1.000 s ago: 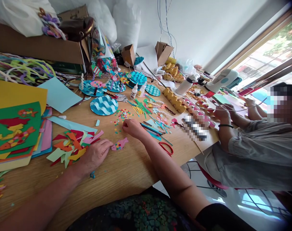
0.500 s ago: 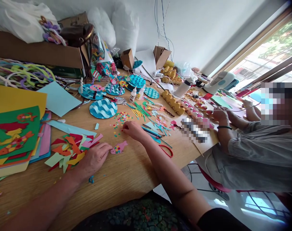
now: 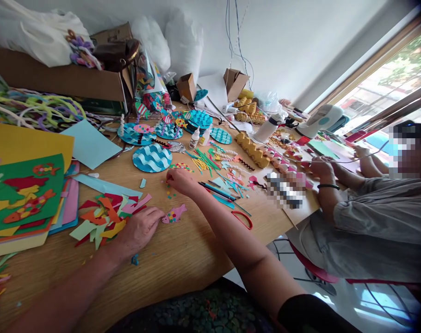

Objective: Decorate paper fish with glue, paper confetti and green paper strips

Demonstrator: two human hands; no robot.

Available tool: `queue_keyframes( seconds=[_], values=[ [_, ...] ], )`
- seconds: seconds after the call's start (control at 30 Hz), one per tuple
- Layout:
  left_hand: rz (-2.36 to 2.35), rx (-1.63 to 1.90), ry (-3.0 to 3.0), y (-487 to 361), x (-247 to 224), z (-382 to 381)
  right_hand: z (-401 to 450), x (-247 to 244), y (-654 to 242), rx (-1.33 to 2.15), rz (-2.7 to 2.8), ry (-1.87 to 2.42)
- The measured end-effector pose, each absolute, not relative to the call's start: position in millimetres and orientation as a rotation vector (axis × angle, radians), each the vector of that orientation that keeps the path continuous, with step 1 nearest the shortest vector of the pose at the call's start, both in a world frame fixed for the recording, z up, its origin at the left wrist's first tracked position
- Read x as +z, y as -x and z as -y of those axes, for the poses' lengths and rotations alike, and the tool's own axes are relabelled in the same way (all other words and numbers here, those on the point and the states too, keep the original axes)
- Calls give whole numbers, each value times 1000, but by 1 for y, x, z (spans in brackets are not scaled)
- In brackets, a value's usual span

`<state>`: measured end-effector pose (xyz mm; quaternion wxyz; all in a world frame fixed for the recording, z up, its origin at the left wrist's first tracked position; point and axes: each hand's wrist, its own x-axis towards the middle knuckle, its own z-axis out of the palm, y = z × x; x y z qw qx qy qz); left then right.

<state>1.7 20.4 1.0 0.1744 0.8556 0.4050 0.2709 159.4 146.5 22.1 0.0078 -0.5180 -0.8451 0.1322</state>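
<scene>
Flat on the wooden table lies a pink paper fish (image 3: 176,214) with coloured dots stuck on its body. The fingertips of my left hand (image 3: 141,229), bent and pressed together, meet the fish's head end and pin it there. My right hand (image 3: 182,181) is closed in a pinch at the near edge of a pile of small coloured paper dots (image 3: 182,166). Whatever sits between its fingertips is too small to make out. Left of my left hand is a heap of paper scraps (image 3: 108,215).
Behind the dots stands a round blue wave-patterned disc (image 3: 152,158), with glue bottles (image 3: 194,138) beyond. Pencils (image 3: 217,190) and red-handled scissors (image 3: 243,220) lie right of my right forearm. Stacked coloured paper (image 3: 26,194) fills the left. A co-worker (image 3: 370,222) sits at the right.
My right hand has shifted a little left and away from me, over the paper dots. My left hand stays at the fish. The whole view has shifted slightly.
</scene>
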Motion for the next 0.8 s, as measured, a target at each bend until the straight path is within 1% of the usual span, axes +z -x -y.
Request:
queue_keyframes(
  seconds=[0.33, 0.63, 0.7, 0.8],
  values=[
    [-1153, 746, -2409, -1, 0, -22, -142, 39, -153, 419, 2696, 1664],
    [-1161, 800, -2323, -3, 1, -20, -144, 34, -162, 490, 2600, 1623],
    [-1220, 843, -2206, -3, 3, -21, -136, 39, -168, 590, 2518, 1574],
    [-1316, 917, -1942, -2, 8, -24, -115, 47, -177, 1073, 2161, 1404]
  ],
)
